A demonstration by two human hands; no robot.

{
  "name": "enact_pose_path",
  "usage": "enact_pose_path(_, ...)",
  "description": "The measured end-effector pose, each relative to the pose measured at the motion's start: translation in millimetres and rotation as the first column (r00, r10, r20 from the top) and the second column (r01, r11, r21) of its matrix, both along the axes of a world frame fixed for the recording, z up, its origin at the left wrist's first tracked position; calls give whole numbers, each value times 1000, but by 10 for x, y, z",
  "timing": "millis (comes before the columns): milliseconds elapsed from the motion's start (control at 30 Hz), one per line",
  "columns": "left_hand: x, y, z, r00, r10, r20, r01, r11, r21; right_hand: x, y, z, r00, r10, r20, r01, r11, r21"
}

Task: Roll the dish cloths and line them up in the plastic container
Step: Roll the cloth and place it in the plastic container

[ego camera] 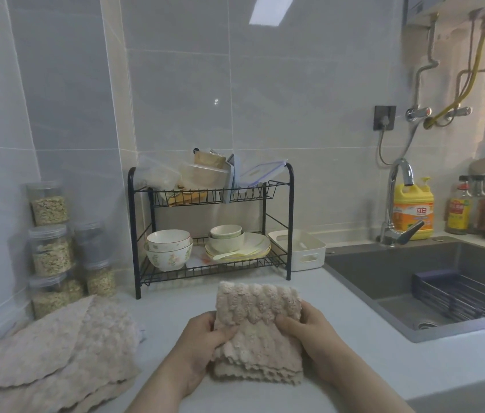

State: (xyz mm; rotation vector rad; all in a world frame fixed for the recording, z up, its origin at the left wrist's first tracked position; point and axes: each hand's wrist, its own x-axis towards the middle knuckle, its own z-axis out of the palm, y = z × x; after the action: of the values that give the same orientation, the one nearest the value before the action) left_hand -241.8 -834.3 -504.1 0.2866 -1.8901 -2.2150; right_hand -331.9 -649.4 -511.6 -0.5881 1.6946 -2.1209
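Head view: at six o'clock in the picture, both hands hold one folded beige dish cloth (257,332) on the pale counter (175,308). The left hand (202,344) grips the cloth's left edge, fingers curled onto the plush. The right hand (310,335) grips the right edge, its thumb pressing down on the top layer where that layer laps over. The cloth looks folded in several layers rather than rolled, so I judge the rolling barely begun.

The remaining cloths (56,353) lie in a loose pile at eight o'clock from the hands. The white plastic container (298,248) stands at one o'clock, well apart, just beside the black dish rack (211,228). No rolled cloth shows inside it, though its floor is only partly visible.

The sink (414,278) opens at three o'clock.

The likely trouble is the cloth itself: thick, springy pile and stacked layers may slide against each other, so a slack first turn would give a fat, lopsided roll. Such a roll could unwind on the carry to the container, or crowd out the others. A careless swing to the right could drop it into the sink.
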Motion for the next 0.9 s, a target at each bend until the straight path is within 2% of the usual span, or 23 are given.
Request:
enact_pose_path(133, -17, -19, -9, 995, 101, -28, -99, 994, 53, 37, -36, 17, 998, 40, -49, -34, 993, 111)
enact_pose_path(233, 2, -21, -7, 993, 115, -27, -113, 991, 73, 46, -46, 18, 998, 14, -60, -7, 992, 129)
enact_pose_path(400, -16, -43, -19, 994, 105, -18, -102, 990, 101, 86, -49, 47, 994, 40, -103, -29, 994, 106)
enact_pose_path(533, -3, -45, 12, 1000, -8, 10, 6, 992, 128, 16, 4, 42, 1000, 9, -24, -7, 999, 52)
enact_pose_path(733, -49, -87, 14, 999, -33, -1, 32, 985, 169, -63, 3, 1, 998, 29, 54, -24, 996, -84)
enact_pose_path(900, -106, -110, -17, 1000, 0, 17, -2, 991, 135, -47, 10, 15, 998, 58, 27, -56, 997, -54)
